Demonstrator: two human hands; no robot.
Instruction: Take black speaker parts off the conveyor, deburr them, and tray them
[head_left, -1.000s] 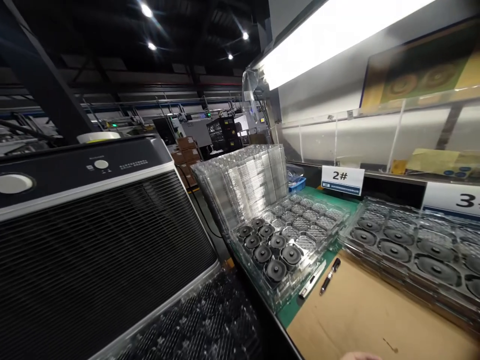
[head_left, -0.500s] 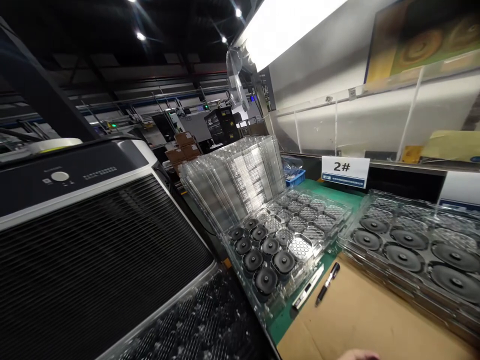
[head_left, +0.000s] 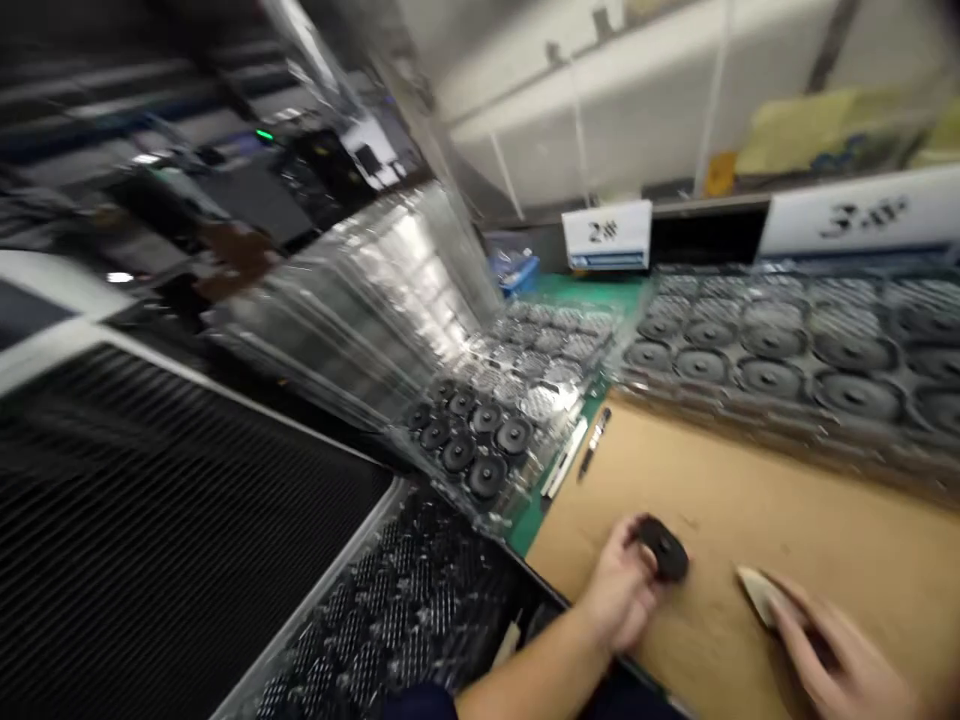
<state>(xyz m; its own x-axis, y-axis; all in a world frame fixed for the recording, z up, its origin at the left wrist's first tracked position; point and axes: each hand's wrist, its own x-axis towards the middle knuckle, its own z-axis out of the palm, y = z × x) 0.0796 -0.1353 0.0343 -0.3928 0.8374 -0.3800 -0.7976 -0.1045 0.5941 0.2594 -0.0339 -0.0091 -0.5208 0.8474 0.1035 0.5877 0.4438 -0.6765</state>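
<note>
"Over the brown board [head_left: 750, 490], how do the two hands stand?"

"The left hand [head_left: 619, 592] pinches the dark round part [head_left: 667, 553] by one edge, thumb and fingers closed on it, most of its face uncovered. Whether the part touches the board beneath, I cannot tell."

"And the right hand [head_left: 840, 645]?"

"Its fingers grasp a pale pointed piece [head_left: 759, 595], tip towards the part but well apart from it. Blur hides what the piece is."

"So what makes for good handling just now?"

"I'd judge the edge pinch sound: it leaves the middle untouched. The grip should be firm enough to stop the part twisting, yet light enough not to bend its rim. I'd also bring that point near only while both hands are steady, since a slip could scratch the face."

"Anything close enough to get in the way?"

"Not much. The pen [head_left: 594, 443] and the white cutter [head_left: 564, 460] lie beyond the left hand, near the board's far-left edge. The left tray [head_left: 517, 503] and the right tray [head_left: 667, 398], both bearing similar parts, sit further off."
</note>
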